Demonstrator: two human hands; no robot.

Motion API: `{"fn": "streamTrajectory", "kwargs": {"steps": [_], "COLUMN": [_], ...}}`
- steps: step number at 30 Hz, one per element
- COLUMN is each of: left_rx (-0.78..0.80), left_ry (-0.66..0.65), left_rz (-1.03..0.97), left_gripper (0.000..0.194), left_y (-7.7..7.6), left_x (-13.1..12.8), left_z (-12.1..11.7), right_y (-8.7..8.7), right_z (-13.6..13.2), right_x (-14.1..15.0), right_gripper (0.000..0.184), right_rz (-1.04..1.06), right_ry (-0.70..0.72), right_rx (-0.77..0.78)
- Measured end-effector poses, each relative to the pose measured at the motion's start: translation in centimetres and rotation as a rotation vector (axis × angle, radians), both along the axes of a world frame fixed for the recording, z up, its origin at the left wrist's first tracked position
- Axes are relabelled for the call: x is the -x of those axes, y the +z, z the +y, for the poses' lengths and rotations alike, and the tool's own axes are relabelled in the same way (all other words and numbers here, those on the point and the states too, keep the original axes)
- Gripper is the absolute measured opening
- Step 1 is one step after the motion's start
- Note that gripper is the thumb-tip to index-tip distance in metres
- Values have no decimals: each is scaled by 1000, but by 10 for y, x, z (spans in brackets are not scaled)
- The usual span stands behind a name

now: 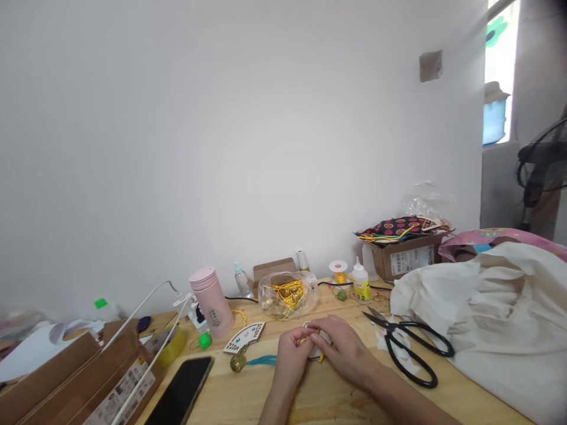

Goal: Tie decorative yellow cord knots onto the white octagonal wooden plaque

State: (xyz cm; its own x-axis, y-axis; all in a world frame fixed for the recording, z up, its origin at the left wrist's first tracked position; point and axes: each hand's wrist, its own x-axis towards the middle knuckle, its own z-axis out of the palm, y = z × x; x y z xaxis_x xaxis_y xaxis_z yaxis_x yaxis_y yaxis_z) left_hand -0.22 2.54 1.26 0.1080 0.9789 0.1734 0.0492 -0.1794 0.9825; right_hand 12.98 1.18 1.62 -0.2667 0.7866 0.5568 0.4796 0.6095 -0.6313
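1. Left hand [290,360] and right hand [343,348] are together just in from the near edge of a pale wooden table [221,395], their fingers closed on a small pale piece [325,337] threaded with thin yellow cord [321,358]. The fingers hide most of its shape.
2. Just left of the hands lies a flat fan-shaped wooden ornament [243,337], with a brass-coloured bead [238,363] and a fluffy teal tassel [261,360] nearby.
3. Toward the right edge, black-handled steel scissors [410,348] lie open beside a heap of soft, creased cream cloth [482,319].
4. At the left edge sits a glossy black phone [179,392], beside a cardboard box [75,378] with a white cable [146,313] running across it. A roll of yellow tape [170,348] and a green cap [204,340] lie close by.
5. Toward the far edge, a crumpled clear plastic bag [287,295] holds tangled yellow cord and gold-coloured pieces. A pink insulated bottle [212,301] stands upright to its left, and a spool of yellow cord [339,271] and a glue bottle [361,282] stand to its right.
6. Farthest off, at the far right corner, an open cardboard carton [407,257] holds patterned fabric [398,229] with strands of coloured cord.
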Motion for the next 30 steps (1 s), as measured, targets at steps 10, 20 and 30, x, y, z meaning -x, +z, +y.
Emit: {"fn": "streamTrajectory", "kwargs": {"steps": [10,20,30], "left_rx": [43,45,89], "left_ry": [48,41,26], "left_rz": [-7,67,53], "left_gripper": [23,21,20], "left_y": [-7,-8,-6], "left_x": [3,3,-1], "left_z": [5,6,3], "right_y": [-8,-11,-10], "right_z": [10,15,15], "right_x": [-4,-5,-5], "right_gripper": [22,25,25], "right_rz": [-118,-186,-151], "right_ry": [-103,-226,-181], "right_rx": [91,160,150]}}
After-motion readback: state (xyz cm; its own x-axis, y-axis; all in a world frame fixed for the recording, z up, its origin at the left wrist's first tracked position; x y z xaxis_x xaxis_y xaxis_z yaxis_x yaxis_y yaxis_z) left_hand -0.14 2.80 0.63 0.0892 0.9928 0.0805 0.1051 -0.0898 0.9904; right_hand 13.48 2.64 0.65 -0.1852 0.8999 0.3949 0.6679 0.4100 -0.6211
